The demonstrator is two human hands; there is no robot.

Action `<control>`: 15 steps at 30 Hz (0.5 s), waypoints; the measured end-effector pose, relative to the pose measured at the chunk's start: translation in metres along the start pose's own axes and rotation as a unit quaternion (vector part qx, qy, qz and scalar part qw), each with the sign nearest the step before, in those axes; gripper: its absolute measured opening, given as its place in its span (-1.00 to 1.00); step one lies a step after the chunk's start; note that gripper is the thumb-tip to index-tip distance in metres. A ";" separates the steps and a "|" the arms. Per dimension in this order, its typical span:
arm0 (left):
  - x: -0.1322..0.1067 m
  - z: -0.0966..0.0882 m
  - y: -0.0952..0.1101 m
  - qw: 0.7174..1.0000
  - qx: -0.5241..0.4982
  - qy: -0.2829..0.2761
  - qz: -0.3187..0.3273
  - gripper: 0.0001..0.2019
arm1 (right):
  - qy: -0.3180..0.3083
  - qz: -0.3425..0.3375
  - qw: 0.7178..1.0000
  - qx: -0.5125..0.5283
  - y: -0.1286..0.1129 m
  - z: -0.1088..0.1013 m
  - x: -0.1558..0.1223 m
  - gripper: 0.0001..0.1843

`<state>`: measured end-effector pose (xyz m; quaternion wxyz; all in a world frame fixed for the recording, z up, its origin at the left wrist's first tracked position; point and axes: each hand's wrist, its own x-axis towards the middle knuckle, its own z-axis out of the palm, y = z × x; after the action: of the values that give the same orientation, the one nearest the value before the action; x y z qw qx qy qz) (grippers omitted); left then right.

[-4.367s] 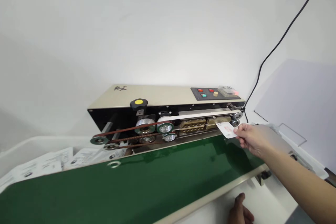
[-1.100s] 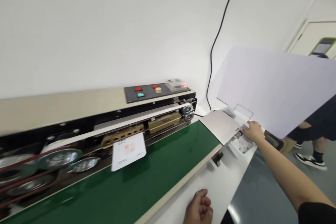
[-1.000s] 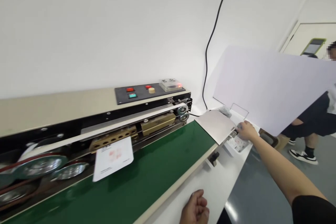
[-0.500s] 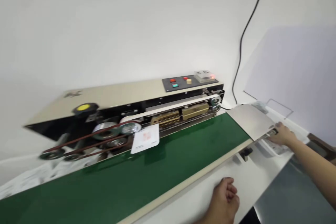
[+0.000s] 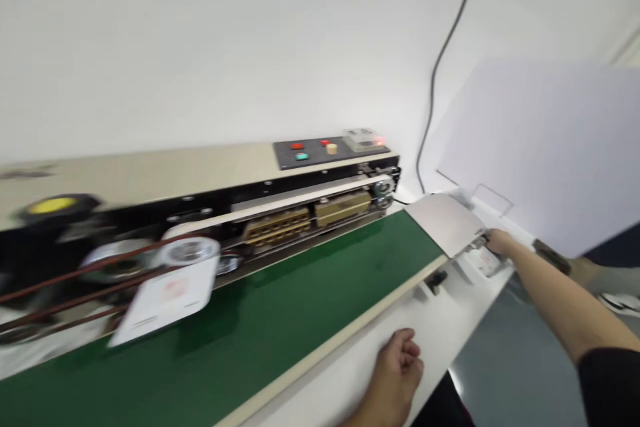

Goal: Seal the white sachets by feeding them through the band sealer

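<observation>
1. Pouches (image 5: 489, 261) in a white tray lie just past the right end of the sealing machine (image 5: 200, 200), under the edge of its metal feed plate (image 5: 447, 223); the right hand (image 5: 501, 243) reaches into them, fingertips touching the top one.
2. Right hand: fingers bent down onto the stack. Blur hides whether they pinch a pouch or only rest on it, so I cannot tell.
3. Left hand (image 5: 400, 363) rests on the white table (image 5: 450, 320) in front of the machine, near the front edge of the green belt (image 5: 280, 307), fingers curled loosely and holding nothing.
4. One white pouch (image 5: 167, 299) rides the belt at the machine's left part, its top edge under the brown drive bands, well apart from both hands.
5. Writing: that pouch bears a reddish print and a dark line of text, both too smeared to read. No brand can be read on the machine.
6. Control panel (image 5: 320, 149) on the machine's top right carries two red switches, a green one, a cream knob, and a clear-covered unit with a red light.
7. Behind the tray, right of the machine, a white board (image 5: 545, 140) leans, and a black cable (image 5: 440, 60) runs up the wall.
</observation>
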<state>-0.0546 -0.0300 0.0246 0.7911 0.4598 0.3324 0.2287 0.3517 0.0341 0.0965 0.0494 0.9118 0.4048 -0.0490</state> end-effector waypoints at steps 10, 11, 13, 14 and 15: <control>0.005 0.004 -0.008 0.998 0.008 0.062 0.023 -0.52 | 0.006 0.117 0.989 0.088 0.009 0.000 -0.004 -0.67; 0.006 0.004 -0.009 0.998 0.006 0.064 0.024 -0.52 | 0.021 0.118 0.987 0.107 0.009 -0.005 -0.006 -0.67; 0.009 0.003 -0.012 0.998 0.005 0.066 0.022 -0.52 | 0.052 0.119 0.980 0.149 0.011 -0.018 -0.013 -0.69; 0.010 0.002 -0.013 0.998 0.004 0.067 0.021 -0.52 | 0.067 0.118 0.976 0.172 0.011 -0.026 -0.017 -0.70; 0.011 0.002 -0.014 0.998 0.002 0.067 0.019 -0.51 | 0.082 0.115 0.970 0.198 0.012 -0.036 -0.023 -0.71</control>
<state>-0.0450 -0.0301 0.0095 0.7615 0.4512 0.3765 0.2735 0.3471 0.0136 0.1355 -0.1596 0.9447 0.2826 -0.0473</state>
